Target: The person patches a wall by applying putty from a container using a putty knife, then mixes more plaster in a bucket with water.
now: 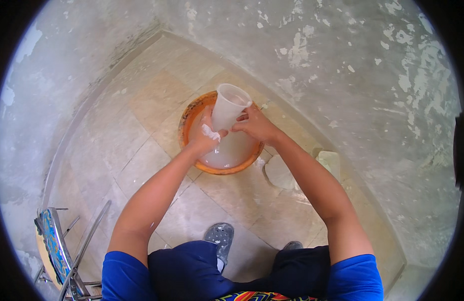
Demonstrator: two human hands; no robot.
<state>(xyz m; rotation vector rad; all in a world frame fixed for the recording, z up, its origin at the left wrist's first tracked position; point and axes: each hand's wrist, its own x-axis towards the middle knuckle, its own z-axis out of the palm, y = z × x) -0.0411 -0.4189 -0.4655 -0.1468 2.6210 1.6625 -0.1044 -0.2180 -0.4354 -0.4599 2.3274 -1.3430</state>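
Over an orange basin [224, 171] of cloudy whitish water, a translucent white plastic jug [228, 109] is held tilted, its open rim toward the far side. On the jug's left side, my left hand [206, 136] grips it near its lower part, with a white smear over the back of the hand near the thumb. From the right, my right hand [258, 125] has its fingers curled against the jug's side. The jug's base is partly hidden by my hands, and I cannot make out what is inside it.
Right of the basin, a pale round flat thing [279, 172] and a whitish squarish thing [328, 162] lie on the tiled floor [141, 155], partly behind my right forearm. A metal-framed folding chair [66, 256] stands at lower left. Grey patchy walls [342, 60] meet at the far corner.
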